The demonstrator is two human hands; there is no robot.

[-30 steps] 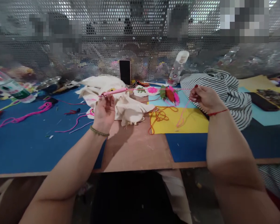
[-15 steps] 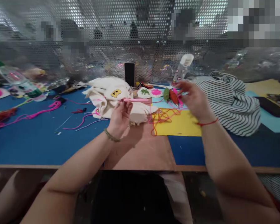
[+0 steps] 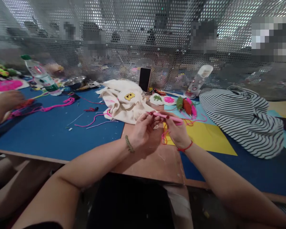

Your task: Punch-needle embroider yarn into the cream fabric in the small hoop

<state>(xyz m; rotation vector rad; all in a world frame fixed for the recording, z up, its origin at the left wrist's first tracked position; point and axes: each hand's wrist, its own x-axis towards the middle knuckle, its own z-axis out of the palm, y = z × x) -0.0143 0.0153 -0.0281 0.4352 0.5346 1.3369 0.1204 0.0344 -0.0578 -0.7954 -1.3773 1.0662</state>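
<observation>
A slim pink tool [image 3: 173, 119] lies slanted between my two hands, above the table's brown panel [image 3: 152, 162]. My right hand [image 3: 177, 130] is closed round its barrel. The closed fingers of my left hand [image 3: 143, 128] pinch at the tool's left tip; whatever small thing is there is too small to make out. Behind my left hand a crumpled white cloth [image 3: 124, 98] bears a yellow animal patch [image 3: 129, 96]. Orange and pink thread hangs beside my right hand, over a yellow sheet [image 3: 212, 140]. Green, red and pink yarn bundles [image 3: 187, 107] rest farther back.
A striped cloth [image 3: 243, 117] covers the right side. Behind stand a phone [image 3: 145, 79], a white-capped bottle [image 3: 198, 82] and a green-capped bottle [image 3: 43, 76]. Another person's hand [image 3: 10, 101] is at the far left, near pink yarn [image 3: 50, 107].
My right hand has come left and down from near the yarn bundles and taken hold of the pink tool. The view has shifted, and another person's hand now shows at the left.
</observation>
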